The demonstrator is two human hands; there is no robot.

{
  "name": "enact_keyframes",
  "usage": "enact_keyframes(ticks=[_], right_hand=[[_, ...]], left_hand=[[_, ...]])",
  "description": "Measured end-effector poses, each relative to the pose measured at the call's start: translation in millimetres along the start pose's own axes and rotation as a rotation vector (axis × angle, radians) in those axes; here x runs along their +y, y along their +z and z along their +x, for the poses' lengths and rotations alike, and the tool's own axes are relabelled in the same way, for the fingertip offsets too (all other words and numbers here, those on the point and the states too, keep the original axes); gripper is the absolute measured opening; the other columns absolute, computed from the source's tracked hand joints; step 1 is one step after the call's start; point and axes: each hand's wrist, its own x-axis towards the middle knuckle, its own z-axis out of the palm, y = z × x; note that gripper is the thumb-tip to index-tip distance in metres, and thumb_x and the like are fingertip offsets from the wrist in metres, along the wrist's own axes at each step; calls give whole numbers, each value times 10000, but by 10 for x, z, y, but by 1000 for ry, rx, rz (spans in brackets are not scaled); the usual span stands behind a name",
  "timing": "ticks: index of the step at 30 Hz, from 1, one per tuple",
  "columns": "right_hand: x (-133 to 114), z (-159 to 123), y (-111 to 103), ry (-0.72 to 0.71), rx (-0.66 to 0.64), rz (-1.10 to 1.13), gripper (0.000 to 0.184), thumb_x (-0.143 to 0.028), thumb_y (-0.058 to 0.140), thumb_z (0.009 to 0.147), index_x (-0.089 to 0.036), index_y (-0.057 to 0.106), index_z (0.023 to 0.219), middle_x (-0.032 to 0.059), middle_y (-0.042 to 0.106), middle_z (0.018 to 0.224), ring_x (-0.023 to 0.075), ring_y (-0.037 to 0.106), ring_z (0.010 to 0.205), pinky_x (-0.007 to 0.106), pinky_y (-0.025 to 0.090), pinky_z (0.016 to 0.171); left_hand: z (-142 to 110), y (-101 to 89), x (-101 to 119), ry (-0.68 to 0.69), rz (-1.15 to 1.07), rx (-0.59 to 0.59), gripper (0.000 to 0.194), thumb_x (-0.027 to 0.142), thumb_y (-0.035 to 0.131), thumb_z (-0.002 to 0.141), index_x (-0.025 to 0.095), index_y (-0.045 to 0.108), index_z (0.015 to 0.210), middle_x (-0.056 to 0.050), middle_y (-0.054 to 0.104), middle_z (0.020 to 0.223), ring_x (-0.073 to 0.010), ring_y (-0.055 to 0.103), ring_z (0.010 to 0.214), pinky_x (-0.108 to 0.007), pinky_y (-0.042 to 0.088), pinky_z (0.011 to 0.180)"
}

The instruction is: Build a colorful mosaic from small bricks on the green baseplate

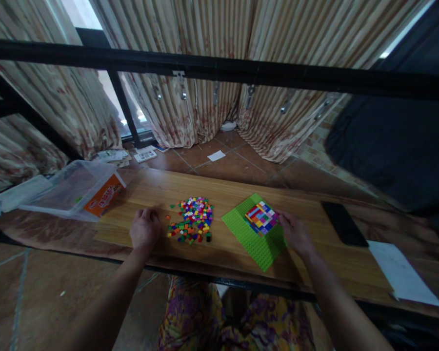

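My left hand (145,228) rests on the wooden board with its fingers curled closed; what they hold, if anything, is hidden. Just right of it lies a loose pile of small coloured toy bricks (196,214). A green studded baseplate (265,256) lies turned at an angle farther right, bearing a multicoloured block of joined bricks (262,218). My right hand (292,231) reaches over the plate's right side. Its thumb and fingers pinch at the right corner of the joined bricks, where a small magenta brick shows at the fingertips.
A clear plastic box (69,190) with an orange label stands at the left. On the right are a black phone (344,223) and a white sheet of paper (404,273). A black metal bar (219,68) crosses beyond the board, before striped curtains (205,112).
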Motion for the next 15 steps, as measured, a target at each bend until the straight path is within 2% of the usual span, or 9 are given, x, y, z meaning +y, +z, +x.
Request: enact_keyframes(ticks=[6,15], right_hand=[[29,-14,-11,-3,-22,22,436,-459,452,864,-178,663,1122,89,722,1029,234,659,940,402,493,879],[-73,-111,112,77,113,-47,460,-474,429,864,-183,683,1114,97,731,1013,242,666,922,394,488,872]], left_hand=[[6,-10,-2,0,21,-11,297,303,402,882,206,662,988,-98,621,1048,-212,583,828,-303,373,613],[11,5,-9,4,30,-5,307,314,389,890,211,667,971,-98,619,1025,-217,577,812,-310,371,610]])
